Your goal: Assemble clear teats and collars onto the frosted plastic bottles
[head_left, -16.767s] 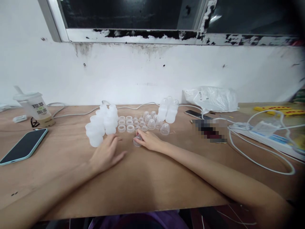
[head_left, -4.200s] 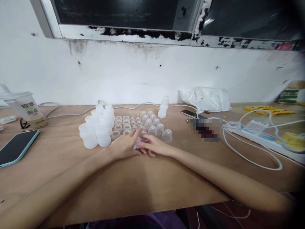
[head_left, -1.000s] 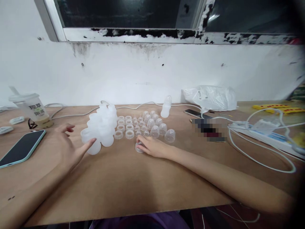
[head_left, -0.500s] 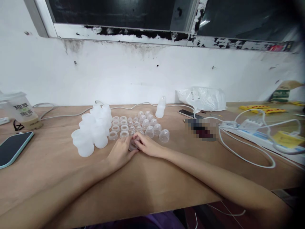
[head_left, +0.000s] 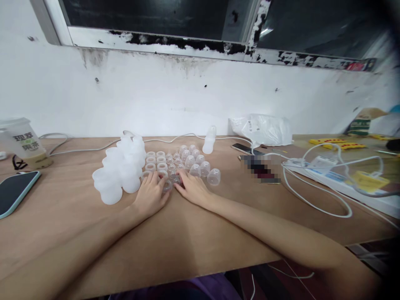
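My left hand (head_left: 151,192) is at the front of two columns of translucent screw rings (head_left: 150,160). Its thumb and fingers are around one clear ring (head_left: 168,186), and the fingertips reach over the front rings. To its right, my right hand (head_left: 193,188) has its thumb and forefinger about a small clear bottle teat (head_left: 176,181), partly hidden by the fingers. Beyond the fingertips stand more clear teats (head_left: 171,167) in columns. Clear dome caps (head_left: 213,177) stand in rows behind and right of my right hand. Frosted white bottle bodies (head_left: 111,191) are grouped at the left.
An assembled bottle (head_left: 209,140) stands near the wall beside a white plastic bag (head_left: 262,129). A power strip (head_left: 337,175) with looping white cables lies right. A drink cup (head_left: 26,143) and a phone (head_left: 18,192) are left. The table's front edge runs below my arms.
My hands were together around a clear piece. They have parted: the left moved left to the rings, and the right stays by the teats. The view has shifted slightly.
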`<state>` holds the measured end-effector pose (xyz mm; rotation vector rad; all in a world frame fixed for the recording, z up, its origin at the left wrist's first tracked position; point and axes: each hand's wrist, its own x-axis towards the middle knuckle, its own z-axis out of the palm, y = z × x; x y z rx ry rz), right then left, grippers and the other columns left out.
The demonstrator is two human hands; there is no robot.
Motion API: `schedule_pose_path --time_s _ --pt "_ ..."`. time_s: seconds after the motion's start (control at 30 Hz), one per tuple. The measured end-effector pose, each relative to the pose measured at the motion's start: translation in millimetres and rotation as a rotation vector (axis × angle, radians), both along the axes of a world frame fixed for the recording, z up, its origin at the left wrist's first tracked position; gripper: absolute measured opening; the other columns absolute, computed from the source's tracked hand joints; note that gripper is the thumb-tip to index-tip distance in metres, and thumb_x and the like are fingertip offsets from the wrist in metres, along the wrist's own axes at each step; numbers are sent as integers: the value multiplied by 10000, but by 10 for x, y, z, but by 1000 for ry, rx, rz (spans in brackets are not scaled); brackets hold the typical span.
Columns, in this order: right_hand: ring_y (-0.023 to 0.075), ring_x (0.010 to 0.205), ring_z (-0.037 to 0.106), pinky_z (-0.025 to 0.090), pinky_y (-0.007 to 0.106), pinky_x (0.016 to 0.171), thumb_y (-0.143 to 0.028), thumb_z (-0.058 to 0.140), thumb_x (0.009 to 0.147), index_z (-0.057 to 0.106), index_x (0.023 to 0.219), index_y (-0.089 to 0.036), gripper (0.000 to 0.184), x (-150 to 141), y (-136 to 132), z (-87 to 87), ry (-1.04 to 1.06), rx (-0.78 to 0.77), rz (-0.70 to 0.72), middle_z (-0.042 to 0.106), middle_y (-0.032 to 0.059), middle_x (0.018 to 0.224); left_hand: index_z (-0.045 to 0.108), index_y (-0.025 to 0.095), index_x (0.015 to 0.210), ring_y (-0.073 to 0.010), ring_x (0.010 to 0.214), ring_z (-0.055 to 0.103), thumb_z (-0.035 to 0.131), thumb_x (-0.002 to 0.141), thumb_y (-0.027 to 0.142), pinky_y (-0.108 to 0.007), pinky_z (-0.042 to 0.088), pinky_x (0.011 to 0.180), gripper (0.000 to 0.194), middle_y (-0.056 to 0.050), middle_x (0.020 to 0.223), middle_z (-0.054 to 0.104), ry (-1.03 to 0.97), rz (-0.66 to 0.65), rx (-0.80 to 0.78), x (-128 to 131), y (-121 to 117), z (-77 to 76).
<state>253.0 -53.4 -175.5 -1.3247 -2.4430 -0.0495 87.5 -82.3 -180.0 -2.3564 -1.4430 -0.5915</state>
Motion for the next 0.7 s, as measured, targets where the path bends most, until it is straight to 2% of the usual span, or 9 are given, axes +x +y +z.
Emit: schedule_pose_path --time_s 0.13,0.23,0.37,0.43,0.5,0.6,0.7 --pt "184 746 559 393 278 595 -340 370 810 355 1072 -172 311 -5 -17 -16 15 -3 2 549 81 973 472 142 1042 -234 896 426 415 759 304 -359 382 748 331 -106 970 448 3 10 -11 -2 4 -5" --pt "185 767 549 407 292 622 -378 361 809 350 1090 -183 343 29 -16 74 73 59 2 526 83 999 461 147 1037 -229 891 438 417 758 292 -359 380 747 318 -103 982 449 -26 8 -25 -6 7 -12" --pt "212 905 486 392 333 744 -354 347 813 382 1076 -170 323 233 248 450 214 340 -72 485 105 1011 455 154 1015 -229 919 440 406 760 269 -365 380 754 284 -102 1005 450 -62 -2 -28 -11 23 -25" --pt "236 986 427 360 366 807 -311 362 804 372 1092 -145 333 401 526 688 269 487 -149 441 129 1056 454 155 1007 -230 935 437 407 758 273 -369 379 761 279 -102 1006 451 -64 -3 -25 -8 23 -24" --pt "277 1042 368 327 412 835 -316 403 782 346 1136 -129 404 578 863 871 251 550 -297 372 155 1139 452 152 1007 -232 940 436 406 759 279 -370 378 763 282 -104 1006 450 -59 2 -27 -1 13 -14" --pt "331 1097 294 311 443 833 -357 466 744 365 1141 -135 467 791 1338 951 143 442 -459 350 168 1174 450 144 1011 -238 945 434 397 766 282 -377 375 766 287 -111 1009 451 -51 4 -30 13 -10 3" --pt "297 973 432 364 414 760 -368 470 739 390 1112 -149 440 910 1615 865 74 144 -510 466 156 1041 435 141 1037 -247 967 424 406 763 287 -386 372 769 312 -119 1020 452 -64 -13 -32 22 -28 10"
